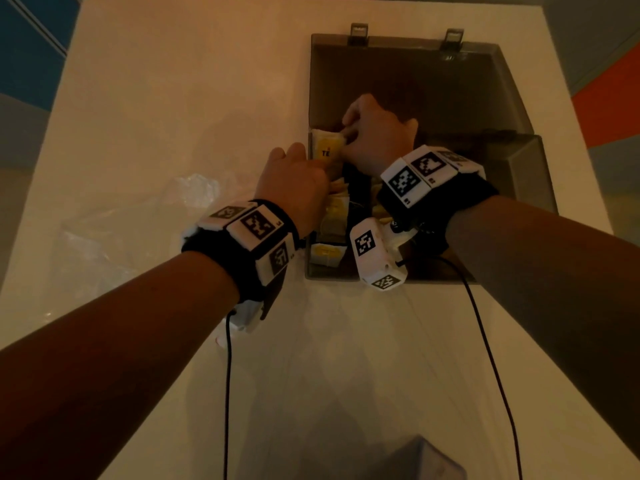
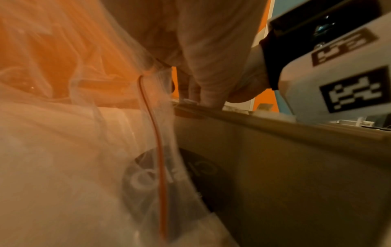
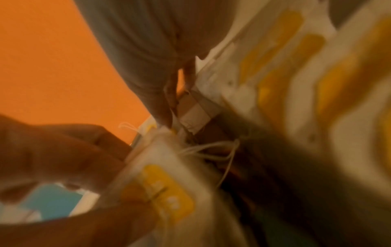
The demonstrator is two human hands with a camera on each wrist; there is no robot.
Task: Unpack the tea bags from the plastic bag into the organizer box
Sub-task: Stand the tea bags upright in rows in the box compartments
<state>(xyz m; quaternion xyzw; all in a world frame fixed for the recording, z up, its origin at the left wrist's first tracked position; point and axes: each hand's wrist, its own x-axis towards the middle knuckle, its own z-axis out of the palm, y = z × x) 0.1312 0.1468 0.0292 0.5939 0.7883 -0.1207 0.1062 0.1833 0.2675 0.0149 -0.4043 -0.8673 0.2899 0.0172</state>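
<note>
Pinching one tea bag point(image 1: 325, 150) between them, my left hand point(image 1: 294, 178) and right hand point(image 1: 375, 133) meet over the box's point(image 1: 519, 168) left column, where more bags point(image 1: 332, 216) stand. Flat on the table point(image 1: 173, 98) to the left lies the plastic bag point(image 1: 138, 230).

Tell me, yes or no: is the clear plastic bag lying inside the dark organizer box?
No: the crumpled clear plastic bag lies on the white table, left of the dark translucent organizer box.

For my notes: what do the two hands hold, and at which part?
Both the right hand and left hand pinch one yellow-labelled tea bag, at its opposite edges.
</note>
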